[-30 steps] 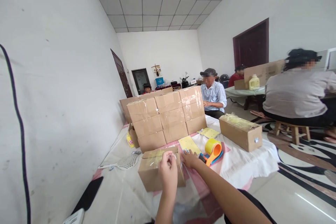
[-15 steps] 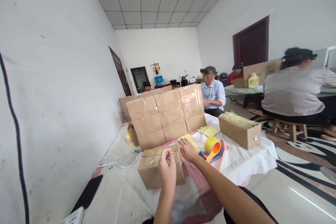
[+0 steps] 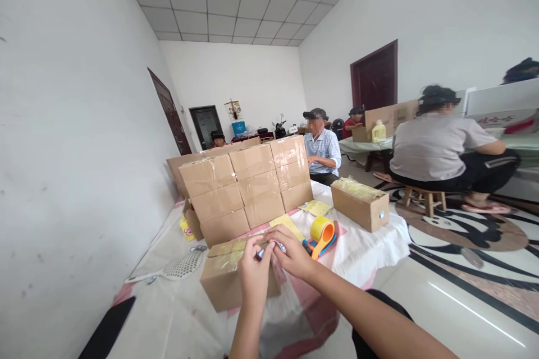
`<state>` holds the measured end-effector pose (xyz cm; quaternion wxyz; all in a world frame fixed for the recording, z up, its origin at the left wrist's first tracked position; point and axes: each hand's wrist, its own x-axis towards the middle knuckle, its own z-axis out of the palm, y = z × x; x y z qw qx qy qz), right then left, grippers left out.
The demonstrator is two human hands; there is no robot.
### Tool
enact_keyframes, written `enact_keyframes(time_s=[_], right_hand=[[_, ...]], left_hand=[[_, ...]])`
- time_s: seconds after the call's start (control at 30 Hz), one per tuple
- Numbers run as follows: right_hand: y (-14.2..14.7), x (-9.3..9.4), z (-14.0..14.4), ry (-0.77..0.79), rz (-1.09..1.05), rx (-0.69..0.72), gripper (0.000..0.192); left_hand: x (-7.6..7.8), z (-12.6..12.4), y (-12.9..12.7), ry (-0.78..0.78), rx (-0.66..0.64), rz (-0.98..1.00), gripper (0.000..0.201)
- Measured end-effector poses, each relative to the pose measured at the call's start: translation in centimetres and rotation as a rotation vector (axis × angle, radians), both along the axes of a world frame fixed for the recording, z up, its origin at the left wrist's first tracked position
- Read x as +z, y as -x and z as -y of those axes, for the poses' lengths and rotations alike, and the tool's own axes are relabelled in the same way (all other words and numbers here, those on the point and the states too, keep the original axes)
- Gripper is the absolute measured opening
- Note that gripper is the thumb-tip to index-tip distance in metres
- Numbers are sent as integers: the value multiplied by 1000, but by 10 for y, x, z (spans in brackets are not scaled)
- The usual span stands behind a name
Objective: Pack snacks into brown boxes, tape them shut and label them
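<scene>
Both hands meet above the near end of a taped cardboard box (image 3: 221, 287). My left hand (image 3: 254, 269) pinches a small dark-blue and white piece (image 3: 260, 254) between thumb and fingers. Against it, my right hand (image 3: 292, 252) is also closed, with a bit of blue and white showing at its fingertips. Whether this is one piece or two I cannot tell. Just beyond the right hand are an orange tape dispenser (image 3: 323, 240) with a yellow roll and a yellow sheet (image 3: 288, 226). Clear tape runs over the box's top.
Stacked cardboard boxes (image 3: 248, 185) stand behind. Another taped box (image 3: 360, 205) with a small label is at the right edge of the white cloth (image 3: 374, 247). A white fly swatter (image 3: 183, 266) lies left. One person (image 3: 322, 146) sits across; another (image 3: 433, 146) sits on a stool.
My right hand has come over from the yellow sheet to my left hand, and its fingers have closed. The blue-and-white piece now shows. The view has turned slightly right.
</scene>
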<state>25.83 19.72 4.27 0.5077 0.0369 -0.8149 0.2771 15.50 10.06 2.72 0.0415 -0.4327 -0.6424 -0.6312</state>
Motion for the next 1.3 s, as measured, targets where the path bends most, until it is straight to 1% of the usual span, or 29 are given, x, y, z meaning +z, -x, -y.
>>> enact_keyframes(time_s=[0.07,0.2,0.37,0.47,0.53,0.63,0.73,0.8,0.87,0.97,1.1,1.2,1.3], right_hand=[[-7,2,-3,33,-9,41,21],[-19,6,-10,104,-42,96,17],[-26,19,-3,105,16,117,13],[-25,25,2,109,67,94,8],[-24,27,4,96,103,80,9],[-24,29,4,104,197,58,14],[-25,33,5,123,278,67,11],[-27,36,6,123,303,77,11],[-29,39,7,159,311,65,11],[-30,39,2,243,310,46,13],[-23,35,-12,279,335,76,14],[-18,34,-16,277,350,105,13],[-14,33,-17,301,300,103,13]], left_hand=[[4,0,-3,9,-40,-19,42],[10,2,-7,61,-53,-81,42],[11,4,-8,182,-85,-162,42],[13,7,-8,218,-55,-197,50],[14,9,-9,231,-19,-218,54],[18,11,-8,242,21,-269,53],[20,12,-5,243,64,-325,52],[22,13,-3,258,68,-335,55],[23,15,-1,272,56,-320,55],[23,18,2,249,38,-293,51],[17,19,7,181,-2,-218,27],[14,17,10,152,-3,-203,27],[13,15,16,125,24,-230,31]])
